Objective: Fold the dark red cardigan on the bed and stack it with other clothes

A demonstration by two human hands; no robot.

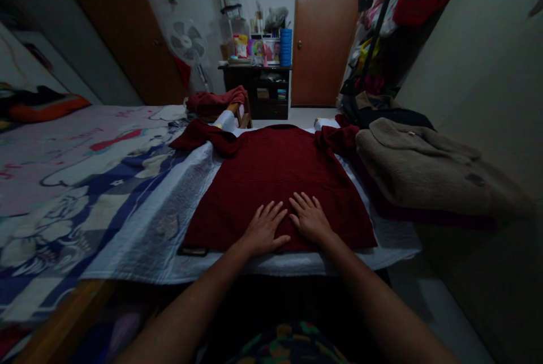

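A dark red long-sleeved garment (275,166) lies spread out on a pale blue cloth (139,251), its collar end away from me and its hem close to my body. Both sleeves are bunched out to the sides near the top. My left hand (265,231) rests flat on the lower middle of the garment, fingers spread. Beside it, my right hand (311,219) also lies palm down on the fabric, fingers apart. The two hands are close but not touching, and neither grips anything.
Folded brown fleece clothing (416,166) is piled on the right. To the left is a bed with a patterned sheet (85,183). A reddish cloth (216,102) hangs over a wooden piece behind. Farther back stand a white fan (186,40) and a dark cabinet (254,92).
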